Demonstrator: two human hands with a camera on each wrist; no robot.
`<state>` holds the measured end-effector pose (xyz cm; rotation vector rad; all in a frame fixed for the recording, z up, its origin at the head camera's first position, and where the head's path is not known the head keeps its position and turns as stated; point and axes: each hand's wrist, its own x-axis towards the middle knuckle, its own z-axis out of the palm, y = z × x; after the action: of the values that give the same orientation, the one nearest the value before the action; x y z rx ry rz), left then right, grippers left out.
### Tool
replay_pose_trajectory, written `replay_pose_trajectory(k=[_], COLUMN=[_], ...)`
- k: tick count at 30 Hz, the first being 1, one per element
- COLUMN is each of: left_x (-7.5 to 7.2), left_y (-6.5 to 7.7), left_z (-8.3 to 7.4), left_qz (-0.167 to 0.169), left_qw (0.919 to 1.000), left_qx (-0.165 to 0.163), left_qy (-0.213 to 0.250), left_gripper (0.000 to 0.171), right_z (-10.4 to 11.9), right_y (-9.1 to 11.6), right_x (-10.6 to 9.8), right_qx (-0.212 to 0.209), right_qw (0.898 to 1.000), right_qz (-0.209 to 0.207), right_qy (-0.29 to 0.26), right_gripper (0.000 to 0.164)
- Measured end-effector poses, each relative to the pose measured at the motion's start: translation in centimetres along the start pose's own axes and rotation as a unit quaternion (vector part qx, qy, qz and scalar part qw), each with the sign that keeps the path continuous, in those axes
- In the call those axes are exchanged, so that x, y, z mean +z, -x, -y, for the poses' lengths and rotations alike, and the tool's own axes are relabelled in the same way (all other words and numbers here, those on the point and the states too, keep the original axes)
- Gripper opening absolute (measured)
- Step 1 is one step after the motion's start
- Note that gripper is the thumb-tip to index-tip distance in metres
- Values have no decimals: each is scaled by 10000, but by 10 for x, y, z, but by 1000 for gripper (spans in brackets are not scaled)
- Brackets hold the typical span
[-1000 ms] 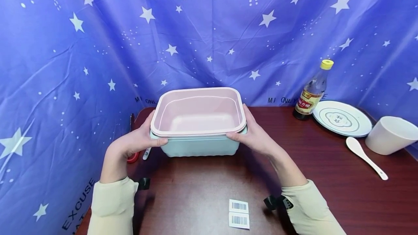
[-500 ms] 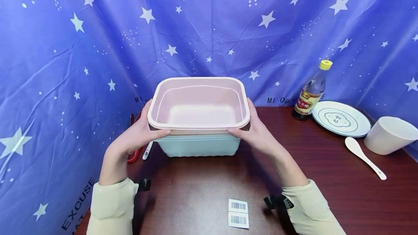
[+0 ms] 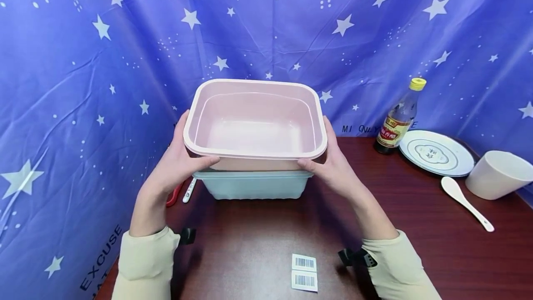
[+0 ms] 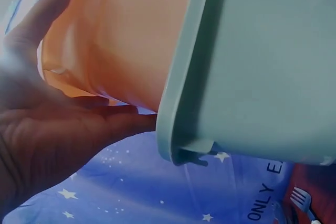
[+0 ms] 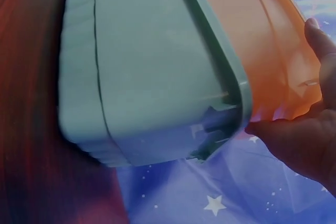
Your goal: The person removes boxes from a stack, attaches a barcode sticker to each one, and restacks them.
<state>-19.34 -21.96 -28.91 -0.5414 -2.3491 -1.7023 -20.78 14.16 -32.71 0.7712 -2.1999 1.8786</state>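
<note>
A pink plastic basin (image 3: 254, 128) is held level between both hands, its lower part still inside a light blue-green basin (image 3: 256, 186) that stands on the table. My left hand (image 3: 172, 161) grips the pink rim at the left end, thumb along the front and fingers under the lip. At the opposite end my right hand (image 3: 335, 165) does likewise. In the left wrist view the pink wall (image 4: 131, 35) rises out of the green rim (image 4: 181, 72). The right wrist view shows the same, with the green basin (image 5: 152, 61) resting on the wood.
At the right stand a yellow-capped sauce bottle (image 3: 395, 119), a white plate (image 3: 454, 159), a white cup (image 3: 493, 177) and a white spoon (image 3: 464, 200). A barcode sticker sheet (image 3: 304, 272) lies in front. Left of the basins are a white marker (image 3: 189, 191) and something red-handled (image 3: 172, 196). A fork (image 4: 302, 200) shows too.
Both hands have raised the pink basin steadily, so more of its wall shows above the green basin. The green basin stays in place on the table.
</note>
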Motion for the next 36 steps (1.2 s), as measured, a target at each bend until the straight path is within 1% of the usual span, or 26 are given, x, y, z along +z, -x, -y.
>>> replay_pose_trajectory(k=[2, 7, 10, 14, 18, 26, 30, 36], left_x=[1, 3, 6, 14, 22, 41, 51, 66], left_y=[1, 7, 9, 9, 10, 10, 9, 5], left_z=[-4, -13, -18, -21, -24, -29, -30, -29], left_qz=[-57, -224, -221, -188, -221, -247, -238, -159], left_qw=[9999, 9996, 9994, 9988, 9985, 9970, 9960, 9945], left_qx=[93, 139, 242, 338, 382, 595, 697, 855], left_qy=[64, 39, 131, 309, 328, 438, 505, 587], left_gripper=[114, 123, 125, 125, 123, 119, 120, 121], right_z=[3, 10, 16, 26, 36, 49, 51, 53], right_y=[1, 4, 6, 12, 18, 27, 33, 42], right_x=[-2, -5, -10, -18, -28, -43, -50, -62], right_qx=[-86, -303, -370, -369, -233, -143, -93, -33], right_qw=[10000, 9993, 9990, 9993, 9988, 9973, 9955, 9949], right_qz=[-11, 36, 34, -26, -73, -248, -338, -418], right_qy=[-26, -229, -251, 1, 415, 683, 883, 912], right_gripper=[111, 111, 110, 110, 112, 111, 111, 111])
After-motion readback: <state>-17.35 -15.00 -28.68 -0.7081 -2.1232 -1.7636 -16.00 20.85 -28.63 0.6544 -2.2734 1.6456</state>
